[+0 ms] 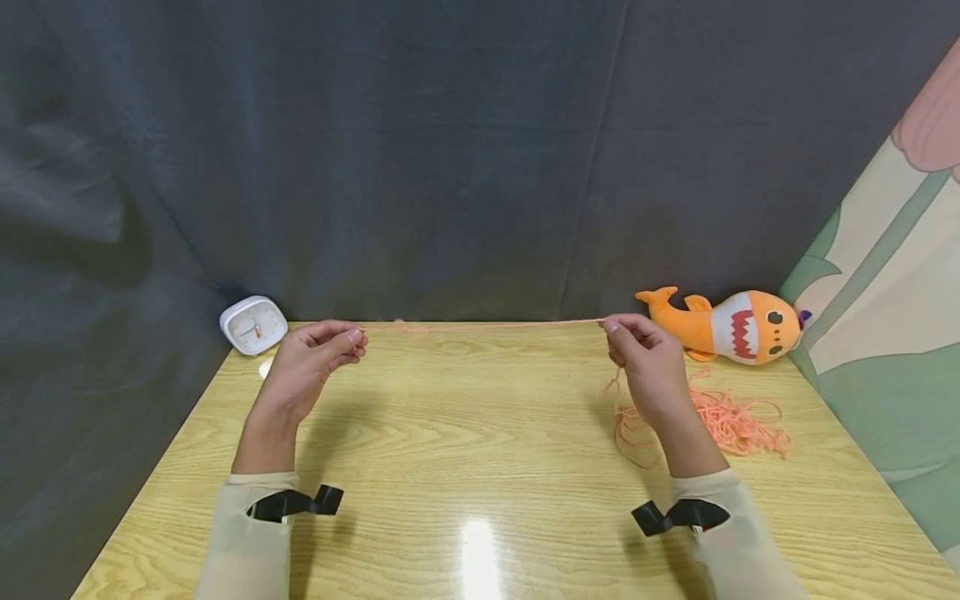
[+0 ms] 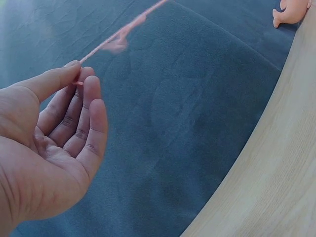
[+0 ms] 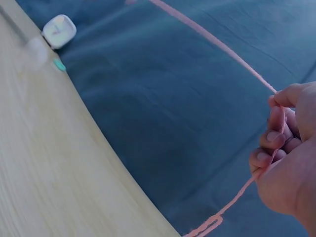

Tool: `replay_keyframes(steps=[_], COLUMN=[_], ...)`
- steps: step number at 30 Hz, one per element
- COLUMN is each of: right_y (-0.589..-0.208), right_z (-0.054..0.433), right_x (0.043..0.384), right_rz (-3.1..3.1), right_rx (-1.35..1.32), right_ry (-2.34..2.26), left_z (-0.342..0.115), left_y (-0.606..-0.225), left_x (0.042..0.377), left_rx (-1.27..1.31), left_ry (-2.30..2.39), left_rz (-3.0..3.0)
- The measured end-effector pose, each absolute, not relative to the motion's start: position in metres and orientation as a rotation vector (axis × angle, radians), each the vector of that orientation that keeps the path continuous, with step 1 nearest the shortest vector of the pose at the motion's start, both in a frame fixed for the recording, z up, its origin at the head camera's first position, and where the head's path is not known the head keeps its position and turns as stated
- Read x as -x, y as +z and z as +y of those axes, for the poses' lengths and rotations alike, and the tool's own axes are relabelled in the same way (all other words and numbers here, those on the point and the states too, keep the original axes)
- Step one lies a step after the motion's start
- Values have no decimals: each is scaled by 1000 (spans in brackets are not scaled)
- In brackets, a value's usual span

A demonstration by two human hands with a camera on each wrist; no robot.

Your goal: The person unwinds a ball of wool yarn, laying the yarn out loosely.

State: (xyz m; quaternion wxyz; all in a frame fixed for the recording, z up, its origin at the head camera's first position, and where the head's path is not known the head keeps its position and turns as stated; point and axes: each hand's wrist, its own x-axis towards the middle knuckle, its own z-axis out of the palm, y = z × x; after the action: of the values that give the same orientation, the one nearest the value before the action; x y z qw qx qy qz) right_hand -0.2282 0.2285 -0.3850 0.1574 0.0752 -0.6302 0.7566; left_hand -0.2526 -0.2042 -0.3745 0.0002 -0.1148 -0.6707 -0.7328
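Observation:
A strand of salmon-pink yarn (image 1: 495,326) runs nearly straight between my two raised hands, above the far part of the table. My left hand (image 1: 315,358) pinches one end between thumb and forefinger. A small tangle (image 2: 117,45) hangs on the strand not far from those fingers. With thumb and fingertips my right hand (image 1: 648,362) pinches the strand on the other side. From there the yarn (image 3: 232,200) passes through the curled fingers and drops toward a loose heap of yarn (image 1: 738,425) on the table, partly hidden behind the right wrist.
A white alarm clock (image 1: 255,325) stands at the table's back left corner. An orange plush shark (image 1: 731,327) lies at the back right, behind the yarn heap. A dark curtain (image 1: 420,167) borders the table's (image 1: 450,442) far edge. Beside the clock, a small green item (image 3: 59,64) shows.

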Motion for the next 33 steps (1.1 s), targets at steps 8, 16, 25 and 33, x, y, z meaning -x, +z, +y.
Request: replay_keyframes(steps=[8, 16, 25, 33], right_y=[-382, -376, -374, -378], right_z=[266, 299, 334, 355], right_x=[222, 211, 202, 200], right_rz=[-1646, -1474, -1317, -1247], right_rx=[-207, -137, -57, 45], right_ry=[2238, 2290, 2348, 2360], left_z=[-206, -205, -204, -200], left_y=[-375, -375, -375, -376], left_x=[252, 253, 253, 254], left_rx=[356, 326, 346, 366], left_ry=[-2312, -2332, -2350, -2367], left_rz=[-2091, -2084, -2078, -2076])
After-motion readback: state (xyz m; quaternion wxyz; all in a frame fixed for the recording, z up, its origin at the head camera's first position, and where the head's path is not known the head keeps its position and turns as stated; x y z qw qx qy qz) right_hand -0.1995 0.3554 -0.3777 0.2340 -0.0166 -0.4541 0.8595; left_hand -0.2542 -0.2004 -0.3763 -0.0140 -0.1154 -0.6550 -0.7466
